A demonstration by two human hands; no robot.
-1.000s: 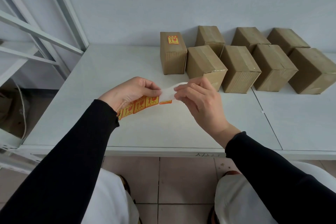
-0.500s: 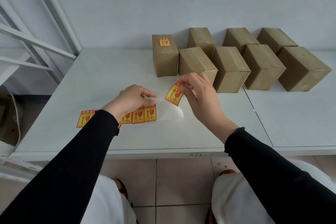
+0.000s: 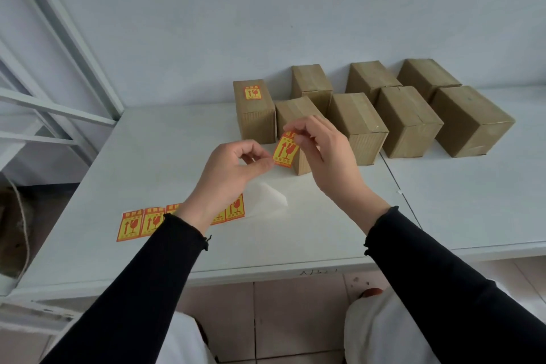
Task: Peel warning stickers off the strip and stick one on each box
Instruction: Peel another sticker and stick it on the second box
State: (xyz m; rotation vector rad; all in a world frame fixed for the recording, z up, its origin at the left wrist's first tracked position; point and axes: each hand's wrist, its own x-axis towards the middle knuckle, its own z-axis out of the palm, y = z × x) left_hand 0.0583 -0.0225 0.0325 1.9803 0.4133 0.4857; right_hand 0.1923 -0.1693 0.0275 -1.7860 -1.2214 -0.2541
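Right hand (image 3: 322, 154) pinches the top edge of a peeled yellow-red warning sticker (image 3: 285, 153), held in the air in front of the near-left unlabelled box (image 3: 298, 115). Left hand (image 3: 236, 168) just beside it, thumb and forefinger curled at the sticker's lower left corner, can't tell if actually gripping. Sticker strip (image 3: 141, 223) lies flat on the white table (image 3: 177, 139), near left, partly under the left wrist, bare backing at its right end. Labelled box (image 3: 254, 111) far left of the group; six more boxes plain.
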